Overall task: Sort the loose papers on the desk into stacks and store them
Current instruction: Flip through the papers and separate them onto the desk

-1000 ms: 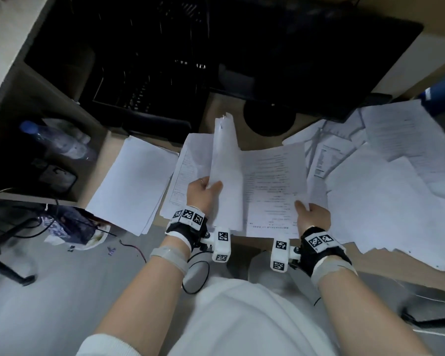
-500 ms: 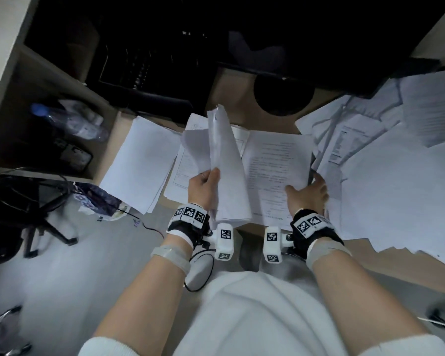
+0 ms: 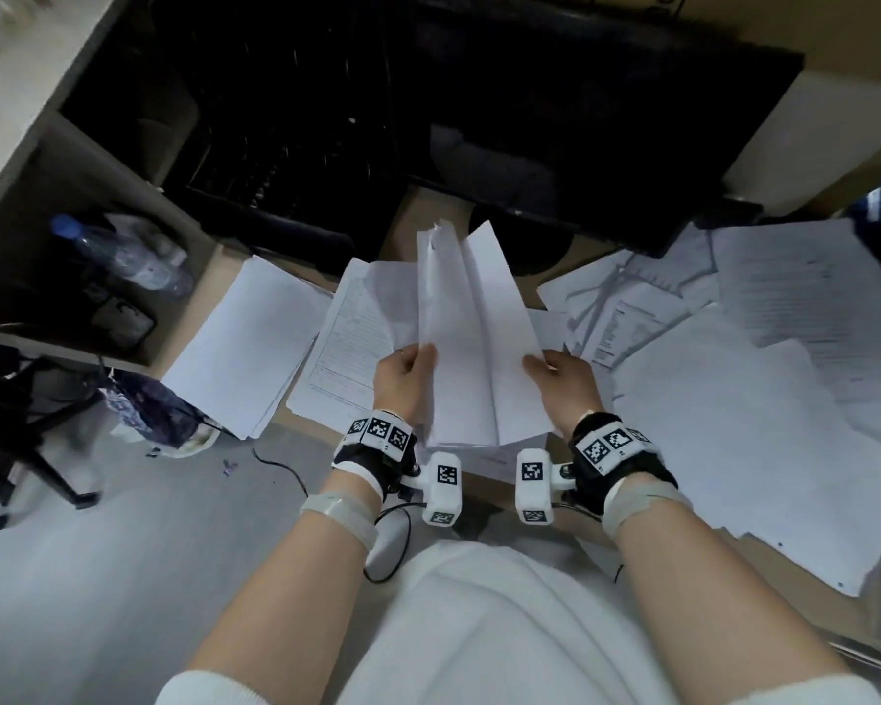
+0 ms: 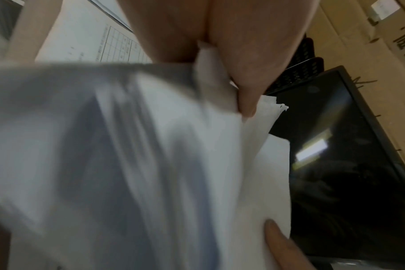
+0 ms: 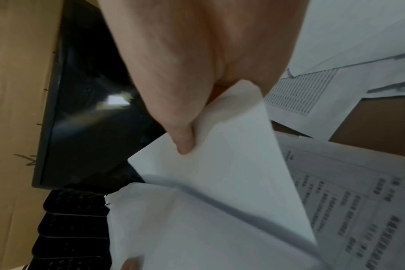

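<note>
Hiding both grips' fingers, the sheaf (image 3: 471, 343) is pinched by left hand (image 3: 403, 384) and right hand (image 3: 565, 386).

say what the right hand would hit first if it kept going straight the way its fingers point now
Probably the black monitor. The right hand, gripping the held sheaf of papers, points forward toward the back of the desk, where the screen stands. Depth is unclear, so this is a guess.

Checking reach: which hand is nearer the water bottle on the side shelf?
Left. The left hand, gripping the held papers, sits between the water bottle and the right hand, which holds their opposite edge.
</note>
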A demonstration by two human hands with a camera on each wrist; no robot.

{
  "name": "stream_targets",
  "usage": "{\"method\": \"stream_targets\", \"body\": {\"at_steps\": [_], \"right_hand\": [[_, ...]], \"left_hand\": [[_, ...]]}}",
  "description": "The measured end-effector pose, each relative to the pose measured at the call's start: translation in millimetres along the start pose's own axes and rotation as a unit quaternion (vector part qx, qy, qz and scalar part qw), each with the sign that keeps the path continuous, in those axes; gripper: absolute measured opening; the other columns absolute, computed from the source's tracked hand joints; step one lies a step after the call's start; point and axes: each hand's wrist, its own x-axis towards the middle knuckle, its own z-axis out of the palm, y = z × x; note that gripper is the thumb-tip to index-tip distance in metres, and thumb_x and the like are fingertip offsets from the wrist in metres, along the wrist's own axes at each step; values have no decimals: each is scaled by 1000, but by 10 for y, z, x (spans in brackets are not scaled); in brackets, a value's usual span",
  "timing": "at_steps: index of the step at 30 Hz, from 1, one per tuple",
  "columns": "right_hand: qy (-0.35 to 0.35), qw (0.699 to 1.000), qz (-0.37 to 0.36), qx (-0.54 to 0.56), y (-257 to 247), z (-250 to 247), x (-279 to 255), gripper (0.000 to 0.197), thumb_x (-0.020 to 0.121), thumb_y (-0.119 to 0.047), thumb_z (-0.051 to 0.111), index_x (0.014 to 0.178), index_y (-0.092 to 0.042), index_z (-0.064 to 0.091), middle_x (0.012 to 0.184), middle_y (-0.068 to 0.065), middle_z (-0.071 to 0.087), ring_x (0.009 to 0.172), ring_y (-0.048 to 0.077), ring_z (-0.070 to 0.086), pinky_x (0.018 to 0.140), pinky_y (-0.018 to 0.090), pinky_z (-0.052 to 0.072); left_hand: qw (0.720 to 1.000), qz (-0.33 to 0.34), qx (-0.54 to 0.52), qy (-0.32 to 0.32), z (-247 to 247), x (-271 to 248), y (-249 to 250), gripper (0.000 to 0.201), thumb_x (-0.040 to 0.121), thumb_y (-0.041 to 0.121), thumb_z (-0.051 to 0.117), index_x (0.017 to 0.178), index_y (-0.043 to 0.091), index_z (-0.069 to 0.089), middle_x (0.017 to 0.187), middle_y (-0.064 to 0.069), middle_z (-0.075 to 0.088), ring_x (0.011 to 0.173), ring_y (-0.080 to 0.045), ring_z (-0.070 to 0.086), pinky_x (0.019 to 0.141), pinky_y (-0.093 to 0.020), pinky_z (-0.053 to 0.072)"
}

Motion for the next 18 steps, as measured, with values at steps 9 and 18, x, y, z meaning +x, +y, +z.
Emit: {"method": "stream_targets", "body": {"at_steps": [9,18], "right_hand": [[-68,998,-17,-2,-236,501,-27,28,99,-26,57,114,-4,66,115,4,66,107,22,59,99,37,46],[-23,993,59,-102,-476,1914,124,23,93,-29,57,87,-8,63,93,10,62,89,27,57,78,30,39]], "left_hand": [[995,-76,39,-56,-453,67,-181,25,80,31,79,79,7,72,68,-2,70,63,-20,67,54,-25,50],[984,-55,93,143,-2094,755,-570,44,81,41,71,68,0,62,62,-7,58,57,-24,51,53,-29,39]]}}
